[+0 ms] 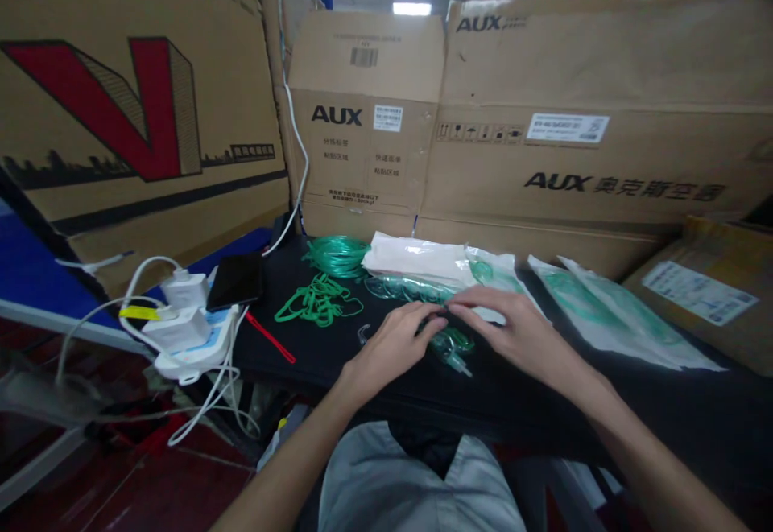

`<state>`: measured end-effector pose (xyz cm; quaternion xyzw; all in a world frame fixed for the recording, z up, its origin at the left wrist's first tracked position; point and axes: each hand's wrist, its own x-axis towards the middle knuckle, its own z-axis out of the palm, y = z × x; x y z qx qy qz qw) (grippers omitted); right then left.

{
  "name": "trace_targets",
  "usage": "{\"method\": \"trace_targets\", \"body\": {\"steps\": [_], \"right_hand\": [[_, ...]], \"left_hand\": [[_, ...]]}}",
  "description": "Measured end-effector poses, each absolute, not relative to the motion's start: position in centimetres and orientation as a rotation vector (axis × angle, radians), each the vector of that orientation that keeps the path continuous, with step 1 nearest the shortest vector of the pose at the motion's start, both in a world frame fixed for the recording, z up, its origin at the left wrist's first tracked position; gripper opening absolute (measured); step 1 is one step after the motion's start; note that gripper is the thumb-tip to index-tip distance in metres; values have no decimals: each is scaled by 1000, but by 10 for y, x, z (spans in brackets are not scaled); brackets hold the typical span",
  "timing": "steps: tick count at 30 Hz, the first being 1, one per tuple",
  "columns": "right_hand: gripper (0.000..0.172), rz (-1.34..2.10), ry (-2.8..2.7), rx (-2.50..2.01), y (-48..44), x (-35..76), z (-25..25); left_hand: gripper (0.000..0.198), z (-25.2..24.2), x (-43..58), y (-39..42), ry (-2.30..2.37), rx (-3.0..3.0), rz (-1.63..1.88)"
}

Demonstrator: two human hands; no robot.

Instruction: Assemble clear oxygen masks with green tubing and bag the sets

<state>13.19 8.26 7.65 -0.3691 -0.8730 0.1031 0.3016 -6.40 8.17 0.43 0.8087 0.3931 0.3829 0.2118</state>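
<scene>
Boxes (374,138) line the far side of the black desk (326,348), at twelve o'clock from where the fingertips meet. Bags (609,307) lie at three o'clock, a white pack (416,257) at eleven, a green coil (338,257) at ten. The right hand (510,324) reaches in from four o'clock, the left hand (395,343) from eight. Each grip is narrow, fingertips nearly meeting; I cannot tell what they pinch. Green bands (317,302) lie at nine. Smallest, a clear green piece (450,348) has its long axis running from eleven to five, with the left hand nearer. It lies at six o'clock from the grip, just beside the left fingertips; contact is unclear.
</scene>
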Motion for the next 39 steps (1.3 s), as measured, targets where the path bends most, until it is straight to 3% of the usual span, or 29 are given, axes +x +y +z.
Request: {"method": "trace_targets", "body": {"steps": [3,9,12,15,19,26,34,39], "right_hand": [[25,221,-2338,-1071,56,159,37],[57,-102,-2355,-1063,52,156,-1],[48,-137,-2260,-1025,61,147,2],[34,56,-2137,-987,73,140,14],[27,468,-1984,-953,88,135,27],[37,1219,-1450,-855,87,127,16],[30,1278,-1174,-867,71,151,2],[34,1248,-1183,-898,65,150,-1]], "left_hand": [[28,8,-75,84,1151,2285,939],[32,14,-75,86,1189,2137,884],[39,18,-71,87,1043,1871,944],[38,24,-70,87,948,1771,1009],[32,28,-72,87,950,1833,1079],[26,26,-72,90,1008,1864,1137],[16,25,-71,90,1389,2222,1341],[17,25,-51,78,1095,2394,1223]]}}
